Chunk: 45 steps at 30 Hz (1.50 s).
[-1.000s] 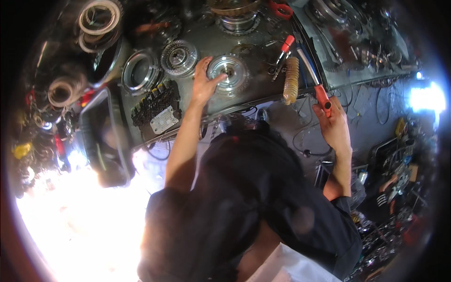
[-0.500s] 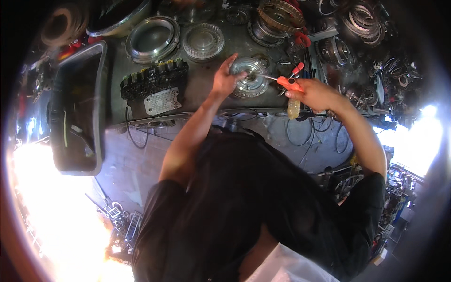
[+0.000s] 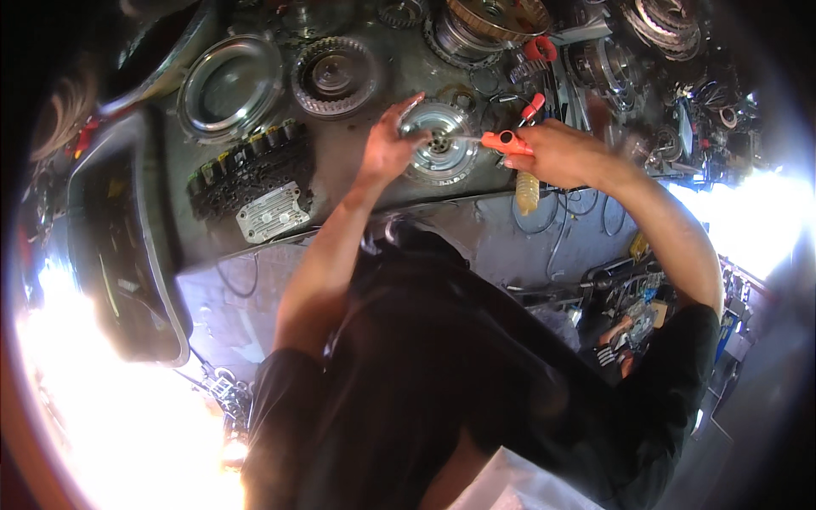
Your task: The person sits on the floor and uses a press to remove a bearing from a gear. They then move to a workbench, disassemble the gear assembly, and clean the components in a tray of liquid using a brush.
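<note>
A round silvery metal disc (image 3: 449, 170), with a ring of holes round its hub, lies near the front edge of the bench. At its left rim is my left hand (image 3: 389, 149), fingers stretched out and thumb reaching over the disc's face. My right hand (image 3: 557, 155) is wrapped round an orange air blow gun (image 3: 507, 142). The gun's thin metal nozzle points left at the disc's hub. A yellowish translucent part (image 3: 527, 194) hangs below the right hand. Whether the nozzle touches the disc I cannot tell.
Left of the disc lie a valve body (image 3: 242, 166), a silvery plate (image 3: 272, 212), a toothed drum (image 3: 336, 76) and a large metal ring (image 3: 229, 89). A dark pan (image 3: 127, 246) stands far left. Gears, rings and tools crowd the bench's right side. A cable (image 3: 561, 229) hangs in front.
The view has turned slightly, so the bench parts appear shifted left. Both hands keep nearly the same places about the disc, with the blow gun's nozzle still at its hub.
</note>
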Motion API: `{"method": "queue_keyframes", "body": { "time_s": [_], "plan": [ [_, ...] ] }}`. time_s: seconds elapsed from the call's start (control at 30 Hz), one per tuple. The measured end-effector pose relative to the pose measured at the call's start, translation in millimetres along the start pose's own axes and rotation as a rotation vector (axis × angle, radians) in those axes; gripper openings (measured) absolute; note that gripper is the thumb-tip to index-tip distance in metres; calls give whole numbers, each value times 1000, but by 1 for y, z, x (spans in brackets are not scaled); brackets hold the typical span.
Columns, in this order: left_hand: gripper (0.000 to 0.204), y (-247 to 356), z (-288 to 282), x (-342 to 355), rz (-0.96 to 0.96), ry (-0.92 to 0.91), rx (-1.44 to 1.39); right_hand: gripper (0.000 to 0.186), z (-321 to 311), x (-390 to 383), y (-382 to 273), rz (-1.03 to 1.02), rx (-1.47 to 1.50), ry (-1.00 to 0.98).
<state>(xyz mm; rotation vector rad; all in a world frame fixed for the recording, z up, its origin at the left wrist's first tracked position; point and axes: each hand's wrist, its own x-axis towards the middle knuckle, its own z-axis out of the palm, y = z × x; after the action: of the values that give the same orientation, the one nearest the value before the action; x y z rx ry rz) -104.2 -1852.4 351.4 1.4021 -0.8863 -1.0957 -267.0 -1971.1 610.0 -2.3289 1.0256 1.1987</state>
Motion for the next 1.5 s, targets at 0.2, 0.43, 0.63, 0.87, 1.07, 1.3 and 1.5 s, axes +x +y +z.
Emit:
{"method": "queue_keyframes", "body": {
  "time_s": [0.2,0.43,0.63,0.87,1.07,1.3,1.5],
  "plan": [
    [70,-5,1,3,50,-20,-84,38,-2,-5,-2,-53,11,14],
    [67,3,-1,1,135,3,30,32,-7,-1,-11,-87,9,-42],
    [67,15,-5,-3,179,30,117,32,-2,3,-14,-146,-129,44],
    [66,14,-4,0,244,34,141,39,-1,-2,-27,-24,-133,19],
    [66,12,-3,2,308,80,203,36,-1,-5,-42,15,-213,66],
    [65,13,-2,2,251,79,243,46,-17,-8,-57,126,-260,-39],
    [68,15,-2,3,230,51,249,42,-22,-11,-61,98,-236,-33]
  ]
}}
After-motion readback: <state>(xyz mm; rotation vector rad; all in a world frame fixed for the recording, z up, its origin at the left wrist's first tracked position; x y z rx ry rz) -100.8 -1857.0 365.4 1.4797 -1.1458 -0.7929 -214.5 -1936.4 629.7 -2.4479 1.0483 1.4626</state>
